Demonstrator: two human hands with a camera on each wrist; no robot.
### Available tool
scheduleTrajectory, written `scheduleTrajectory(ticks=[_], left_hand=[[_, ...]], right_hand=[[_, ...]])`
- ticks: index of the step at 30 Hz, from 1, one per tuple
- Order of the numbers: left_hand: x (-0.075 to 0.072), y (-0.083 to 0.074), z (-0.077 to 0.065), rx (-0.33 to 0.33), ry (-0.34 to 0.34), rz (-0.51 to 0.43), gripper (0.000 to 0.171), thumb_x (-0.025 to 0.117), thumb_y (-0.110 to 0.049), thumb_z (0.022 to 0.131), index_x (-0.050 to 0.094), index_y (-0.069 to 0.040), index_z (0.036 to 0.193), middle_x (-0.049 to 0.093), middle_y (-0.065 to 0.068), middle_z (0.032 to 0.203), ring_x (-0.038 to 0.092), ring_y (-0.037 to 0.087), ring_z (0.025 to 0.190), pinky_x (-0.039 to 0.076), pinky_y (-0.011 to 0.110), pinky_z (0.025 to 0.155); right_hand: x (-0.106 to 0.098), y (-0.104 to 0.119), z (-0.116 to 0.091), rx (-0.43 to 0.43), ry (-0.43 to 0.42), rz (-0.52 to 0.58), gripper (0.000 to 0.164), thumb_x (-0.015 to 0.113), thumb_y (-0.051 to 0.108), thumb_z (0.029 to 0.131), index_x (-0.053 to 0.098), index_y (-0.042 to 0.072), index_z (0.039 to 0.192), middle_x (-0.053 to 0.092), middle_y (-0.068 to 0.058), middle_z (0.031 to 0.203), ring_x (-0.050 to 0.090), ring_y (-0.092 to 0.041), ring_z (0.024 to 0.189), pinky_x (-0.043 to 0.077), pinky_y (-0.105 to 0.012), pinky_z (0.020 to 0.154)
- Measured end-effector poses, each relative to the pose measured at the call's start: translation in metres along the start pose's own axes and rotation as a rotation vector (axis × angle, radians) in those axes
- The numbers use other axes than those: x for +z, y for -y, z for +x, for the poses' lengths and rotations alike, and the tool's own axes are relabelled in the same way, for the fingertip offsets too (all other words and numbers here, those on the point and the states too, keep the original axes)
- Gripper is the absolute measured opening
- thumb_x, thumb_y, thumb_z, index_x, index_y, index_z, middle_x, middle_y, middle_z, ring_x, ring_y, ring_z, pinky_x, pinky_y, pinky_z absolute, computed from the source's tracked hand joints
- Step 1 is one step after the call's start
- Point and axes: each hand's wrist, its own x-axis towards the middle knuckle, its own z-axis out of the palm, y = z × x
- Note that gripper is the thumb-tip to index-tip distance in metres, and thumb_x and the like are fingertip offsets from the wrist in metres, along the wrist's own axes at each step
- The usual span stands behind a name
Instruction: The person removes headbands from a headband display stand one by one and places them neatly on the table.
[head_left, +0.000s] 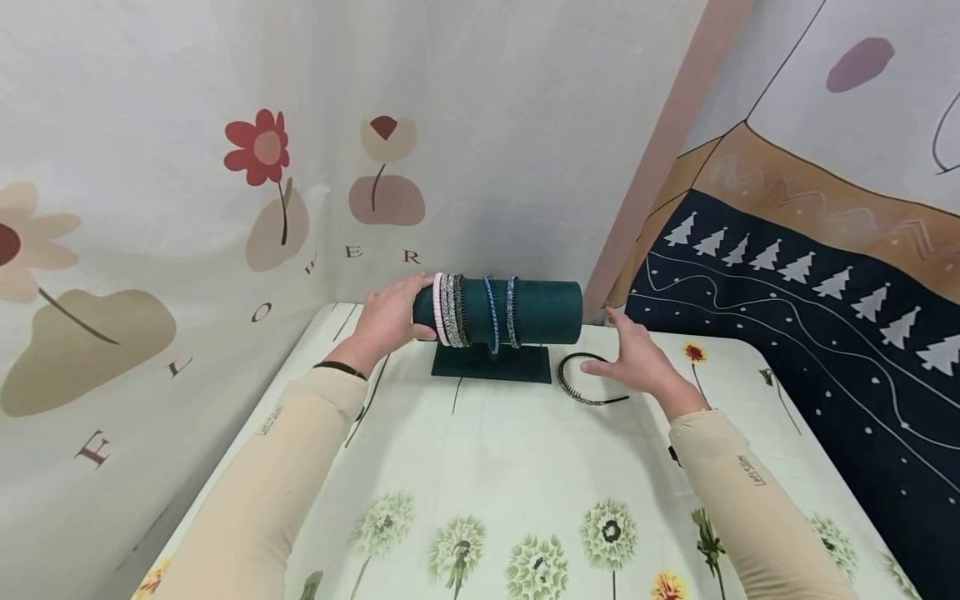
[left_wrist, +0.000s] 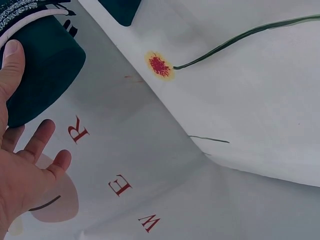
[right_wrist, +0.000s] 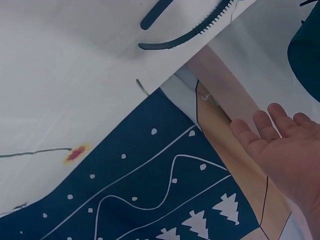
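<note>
A dark green velvet headband stand [head_left: 546, 312], a horizontal roll on a flat base, stands on the table. My left hand [head_left: 390, 320] holds the roll's left end, with the thumb [left_wrist: 14, 65] on its near side and the fingers toward its far side. Next to that hand, a pink headband [head_left: 440, 310] and several silvery and dark ones hug the roll. A blue headband [head_left: 492, 312] and a sparkly blue-grey headband [head_left: 512, 312] sit farther right. My right hand [head_left: 636, 358], fingers spread and holding nothing, is beyond the roll's right end. A dark toothed headband [head_left: 576, 393] lies beside it on the table.
The table [head_left: 480, 450] has a white cloth printed with flowers. Behind it hangs a pale curtain [head_left: 510, 150] with flowers and letters. A navy cloth with white trees [head_left: 750, 308] hangs along the right side.
</note>
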Motion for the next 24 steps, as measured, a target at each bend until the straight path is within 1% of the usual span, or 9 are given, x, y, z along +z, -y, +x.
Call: scheduleTrajectory(ticks=[9,15,24], left_hand=[[0.0013,0.0000,-0.0009,0.001,0.003,0.000,0.099,0.090,-0.030,0.088,0.033,-0.014,0.168,0.032,0.012,0.176,0.035,0.039,0.160,0.033,0.067,0.126],[0.0017,-0.0001,-0.0020,-0.001,0.004,-0.012,0.099,0.090,-0.028,0.088,0.033,-0.014,0.168,0.031,0.012,0.177,0.033,0.038,0.161,0.031,0.067,0.127],[0.0018,-0.0003,-0.0020,0.004,-0.001,-0.013,0.100,0.090,-0.028,0.088,0.033,-0.014,0.168,0.031,0.013,0.177,0.033,0.039,0.161,0.030,0.069,0.127]], right_hand=[[-0.0022,0.0012,-0.0012,-0.027,-0.008,0.004,0.122,0.088,0.053,0.086,0.012,0.010,0.172,0.022,-0.022,0.177,0.023,-0.050,0.161,0.036,-0.076,0.119],[-0.0031,0.0020,-0.0023,-0.030,-0.013,0.000,0.123,0.088,0.054,0.086,0.013,0.010,0.172,0.022,-0.022,0.177,0.023,-0.050,0.161,0.036,-0.076,0.119],[-0.0049,0.0041,-0.0040,-0.038,-0.014,-0.006,0.117,0.087,0.046,0.089,0.014,0.007,0.171,0.022,-0.023,0.177,0.022,-0.051,0.161,0.035,-0.075,0.121]])
